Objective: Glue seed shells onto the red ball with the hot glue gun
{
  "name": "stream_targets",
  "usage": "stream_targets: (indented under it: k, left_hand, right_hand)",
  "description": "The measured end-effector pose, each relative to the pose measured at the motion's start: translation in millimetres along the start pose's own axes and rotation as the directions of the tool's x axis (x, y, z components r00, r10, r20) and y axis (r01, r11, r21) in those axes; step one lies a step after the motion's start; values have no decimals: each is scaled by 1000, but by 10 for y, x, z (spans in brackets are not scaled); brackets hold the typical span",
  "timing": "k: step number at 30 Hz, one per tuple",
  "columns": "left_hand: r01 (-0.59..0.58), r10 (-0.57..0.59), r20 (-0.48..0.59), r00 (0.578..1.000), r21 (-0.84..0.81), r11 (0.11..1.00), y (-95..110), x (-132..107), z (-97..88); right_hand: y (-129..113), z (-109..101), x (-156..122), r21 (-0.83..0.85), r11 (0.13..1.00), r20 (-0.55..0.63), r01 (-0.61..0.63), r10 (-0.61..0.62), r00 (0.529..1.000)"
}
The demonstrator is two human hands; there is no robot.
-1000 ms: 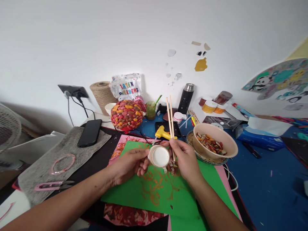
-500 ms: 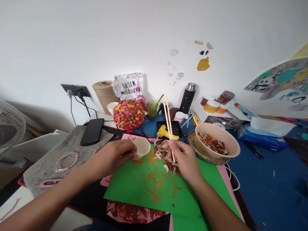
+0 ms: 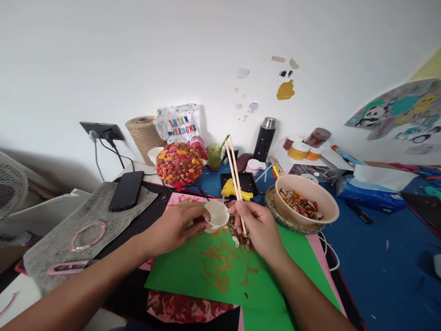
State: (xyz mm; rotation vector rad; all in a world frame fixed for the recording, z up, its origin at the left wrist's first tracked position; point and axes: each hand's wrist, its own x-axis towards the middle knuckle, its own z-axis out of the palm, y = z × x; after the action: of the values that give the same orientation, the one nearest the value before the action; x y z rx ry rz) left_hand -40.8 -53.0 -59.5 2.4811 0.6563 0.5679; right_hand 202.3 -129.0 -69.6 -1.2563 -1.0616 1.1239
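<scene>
In the head view, I have the left hand (image 3: 179, 228) at the centre of the frame, thumb and fingers pinching the left side of a small pale cup (image 3: 217, 213). The cup is tipped so that its mouth faces me, and I see nothing but pale wall inside.

Just right of centre, the right hand (image 3: 257, 225) is closed around a pair of wooden sticks (image 3: 234, 170), which point up and lean slightly left. Its fingertips come right up to the cup's right rim; I can't tell whether they touch it.

Loose shell-like pieces (image 3: 247, 242) lie beneath the right hand, partly hidden by it, on a green sheet (image 3: 182, 276) smeared with orange. Beyond the sticks I get a yellow glue gun (image 3: 228, 188).

Right of centre, a cream bowl (image 3: 327, 197) holds coloured pieces (image 3: 300, 204) and sits in a woven tray (image 3: 270, 202). Left of centre is a ball (image 3: 179, 164) covered in red, orange and brown pieces, in front of a balloon bag (image 3: 179, 120). At mid-left, a black phone (image 3: 126, 191) rests on a grey cloth (image 3: 99, 208).
</scene>
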Motion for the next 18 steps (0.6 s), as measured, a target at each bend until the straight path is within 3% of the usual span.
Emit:
stream_targets:
  k: [8, 12, 15, 18]
  left_hand:
    - [22, -22, 0, 1000, -74, 997, -15, 22, 89]
    - [35, -30, 68, 997, -74, 997, -20, -57, -104]
    - [63, -61, 32, 998, -46, 997, -27, -115, -265]
    - [87, -87, -2, 996, -1, 996, -58, -128, -293]
  right_hand:
    - [-14, 7, -3, 46, 999, 36, -11, 10, 999]
    - [9, 1, 8, 26, 1000, 17, 6, -6, 1000]
    - [38, -6, 9, 7, 1000, 10, 22, -22, 1000]
    - [65, -3, 6, 1, 1000, 16, 25, -25, 1000]
